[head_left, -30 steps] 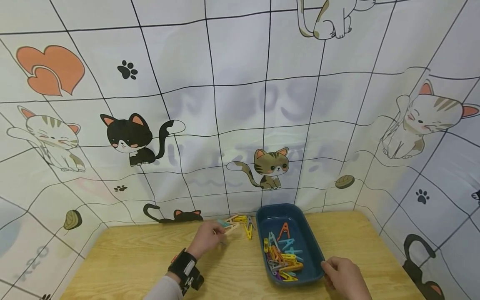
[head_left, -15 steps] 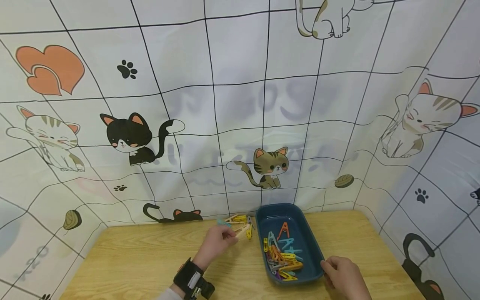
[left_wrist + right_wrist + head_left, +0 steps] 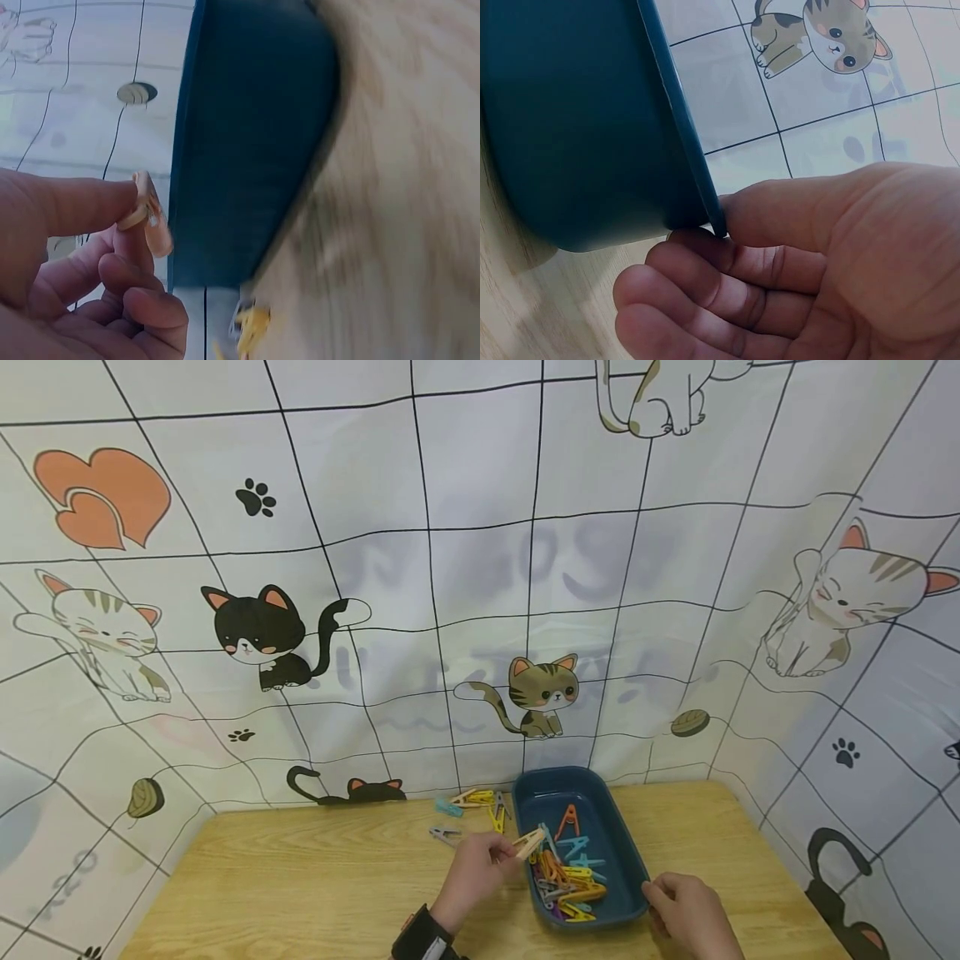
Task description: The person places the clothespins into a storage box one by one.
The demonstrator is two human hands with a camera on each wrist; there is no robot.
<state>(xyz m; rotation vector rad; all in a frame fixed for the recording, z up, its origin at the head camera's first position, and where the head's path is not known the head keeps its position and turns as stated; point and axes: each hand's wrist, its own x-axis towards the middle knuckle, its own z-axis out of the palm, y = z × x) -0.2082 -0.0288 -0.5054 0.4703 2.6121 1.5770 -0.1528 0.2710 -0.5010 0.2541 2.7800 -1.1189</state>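
One blue tray [image 3: 626, 860] on one wooden table [image 3: 285, 877], holding a heap of clothespins [image 3: 564, 881] too tangled to count; left hand [image 3: 476, 868] pinches one beige clothespin [image 3: 528, 842] at the tray's left rim, long axis pointing far-right; right hand [image 3: 690, 910] grips the tray's near-right corner, fingers curled under; about six loose pins [image 3: 480, 806] lie far left of the tray.
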